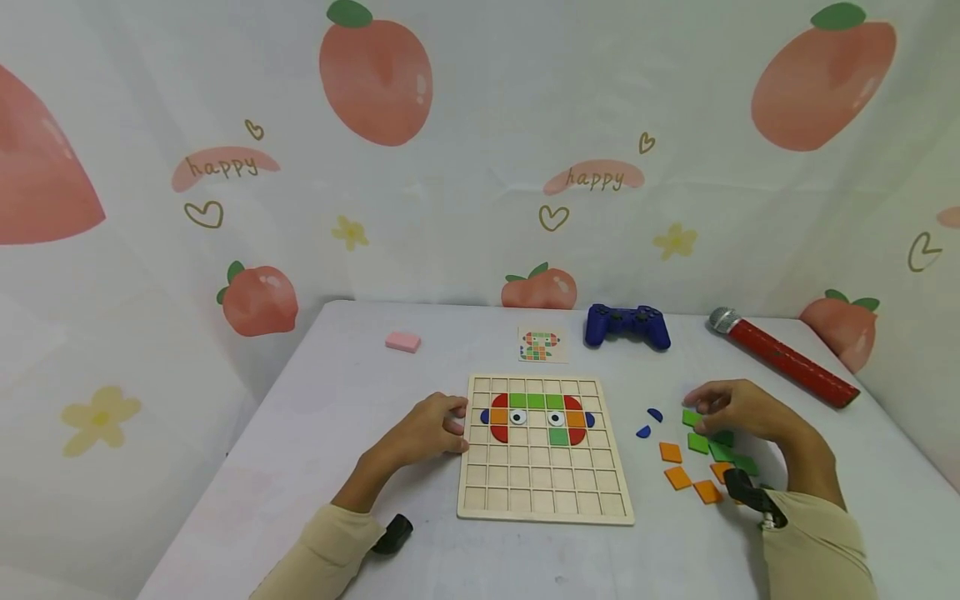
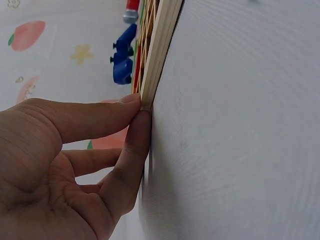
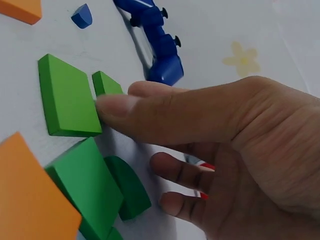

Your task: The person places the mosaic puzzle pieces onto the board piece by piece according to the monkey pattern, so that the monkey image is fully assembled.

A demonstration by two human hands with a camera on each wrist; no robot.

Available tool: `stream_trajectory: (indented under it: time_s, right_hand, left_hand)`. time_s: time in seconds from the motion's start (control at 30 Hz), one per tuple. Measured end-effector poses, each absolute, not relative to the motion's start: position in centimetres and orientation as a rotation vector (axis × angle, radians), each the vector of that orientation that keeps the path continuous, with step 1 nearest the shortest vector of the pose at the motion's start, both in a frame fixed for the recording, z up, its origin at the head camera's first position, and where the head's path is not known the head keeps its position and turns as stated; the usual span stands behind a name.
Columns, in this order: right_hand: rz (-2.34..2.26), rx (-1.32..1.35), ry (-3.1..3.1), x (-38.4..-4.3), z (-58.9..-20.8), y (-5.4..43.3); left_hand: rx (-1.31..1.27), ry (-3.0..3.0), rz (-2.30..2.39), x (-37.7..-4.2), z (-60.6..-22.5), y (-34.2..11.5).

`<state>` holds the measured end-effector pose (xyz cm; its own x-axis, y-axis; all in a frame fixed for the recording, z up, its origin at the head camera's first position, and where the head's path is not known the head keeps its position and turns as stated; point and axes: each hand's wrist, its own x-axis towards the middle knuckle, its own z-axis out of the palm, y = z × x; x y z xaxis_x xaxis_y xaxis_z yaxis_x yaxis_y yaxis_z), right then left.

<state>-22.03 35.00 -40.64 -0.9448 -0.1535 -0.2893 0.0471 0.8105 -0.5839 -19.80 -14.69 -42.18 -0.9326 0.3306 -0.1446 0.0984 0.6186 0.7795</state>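
My left hand (image 1: 431,429) is at the left edge of a wooden grid board (image 1: 540,504), pinching its rim between thumb (image 2: 100,120) and a finger. On the board, red, green, orange and blue pieces and two eye tiles form the upper part of a face. Over at the right, my right hand (image 1: 738,408) hovers low above several green tiles (image 1: 698,442), its thumb (image 3: 150,115) overlapping one light green tile (image 3: 106,84). That tile lies on the table close by the thumb and index fingertips. A darker green tile (image 3: 90,187) and a rounded green piece (image 3: 129,187) lie nearby.
Orange tiles (image 1: 678,477) and two blue half-rounds (image 1: 655,414) lie between board and right hand. Behind the board are a pattern card (image 1: 542,344), a pink block (image 1: 402,342), a blue game controller (image 1: 626,325) and a red microphone (image 1: 787,357).
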Motion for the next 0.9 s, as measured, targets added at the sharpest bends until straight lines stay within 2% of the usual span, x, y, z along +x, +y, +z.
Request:
stream_trajectory:
  time_s: [0.53,0.9]
  right_hand:
    - [-0.835,0.006,2.711,-22.4,-40.8,34.4]
    - [-0.840,-0.118,2.748,-23.0,-40.6,31.4]
  left_hand:
    - [0.349,2.574,1.205,-19.9,-42.2,-14.7]
    - [0.351,2.570,1.207,-19.9,-42.2,-14.7]
